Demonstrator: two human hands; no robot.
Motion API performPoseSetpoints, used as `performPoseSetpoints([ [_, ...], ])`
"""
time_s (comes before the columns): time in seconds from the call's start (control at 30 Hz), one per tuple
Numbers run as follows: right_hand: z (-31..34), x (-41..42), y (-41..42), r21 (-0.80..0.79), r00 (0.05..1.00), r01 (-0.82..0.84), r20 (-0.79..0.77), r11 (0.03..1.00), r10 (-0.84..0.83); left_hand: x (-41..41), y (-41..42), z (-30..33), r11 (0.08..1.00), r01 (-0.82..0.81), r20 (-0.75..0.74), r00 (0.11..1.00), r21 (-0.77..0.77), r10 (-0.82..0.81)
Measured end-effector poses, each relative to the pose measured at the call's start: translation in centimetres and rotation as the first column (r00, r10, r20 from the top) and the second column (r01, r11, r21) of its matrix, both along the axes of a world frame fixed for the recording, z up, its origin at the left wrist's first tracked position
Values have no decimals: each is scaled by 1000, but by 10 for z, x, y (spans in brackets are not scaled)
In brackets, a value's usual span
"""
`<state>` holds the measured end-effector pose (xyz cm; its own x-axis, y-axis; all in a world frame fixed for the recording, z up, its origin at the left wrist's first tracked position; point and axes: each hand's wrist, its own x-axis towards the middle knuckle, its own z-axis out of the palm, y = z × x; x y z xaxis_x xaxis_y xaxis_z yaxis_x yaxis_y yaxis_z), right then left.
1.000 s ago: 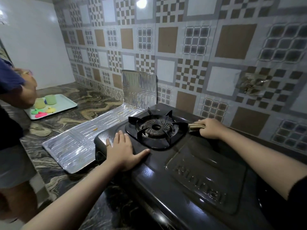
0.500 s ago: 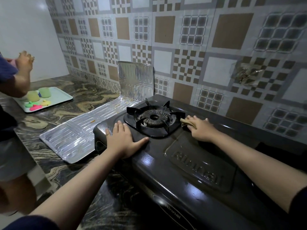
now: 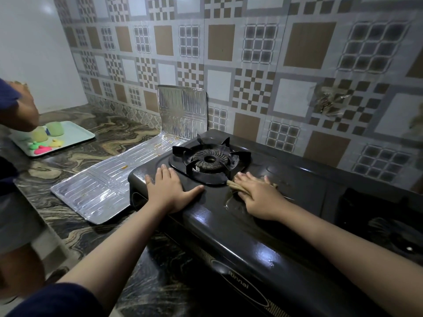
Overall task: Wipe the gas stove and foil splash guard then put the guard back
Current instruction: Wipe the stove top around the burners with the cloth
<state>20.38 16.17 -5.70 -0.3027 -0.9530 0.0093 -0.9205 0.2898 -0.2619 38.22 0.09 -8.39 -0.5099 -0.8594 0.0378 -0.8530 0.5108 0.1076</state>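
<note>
At the far left edge a second person's arm (image 3: 19, 110) reaches over a pale tray (image 3: 75, 136) of coloured shapes on the marbled desk (image 3: 75, 161); that person is cut off by the frame. Further right, the foil splash guard (image 3: 109, 186) lies folded out on the desk, one panel standing against the tiled wall (image 3: 229, 53), the others flat with their long axis running from the wall toward the viewer. It sits just beside the gas stove (image 3: 251, 236), touching or nearly touching its left end, with a few orange-brown specks on the foil.

The left hand (image 3: 169, 191) rests flat on the stove's front-left corner, fingers straight and spread, bracing. Just behind it is the left burner (image 3: 209, 160). The right hand (image 3: 256, 193) presses flat on a folded brownish cloth (image 3: 235, 187) at the burner's front-right rim, fingers extended rather than curled. Both hands are apart, on either side of the burner's front.

The guard lies left of both hands, so the left hand is much nearer it. Most of the cloth is hidden under the palm. The right burner (image 3: 389, 234) is dark and hard to make out.
</note>
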Motion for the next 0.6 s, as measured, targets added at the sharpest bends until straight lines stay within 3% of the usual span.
performPoseSetpoints([
  [0.6,-2,24,22,-66,961,-247,112,967,253,-1,0,0,1000,-4,5,1000,2,4],
])
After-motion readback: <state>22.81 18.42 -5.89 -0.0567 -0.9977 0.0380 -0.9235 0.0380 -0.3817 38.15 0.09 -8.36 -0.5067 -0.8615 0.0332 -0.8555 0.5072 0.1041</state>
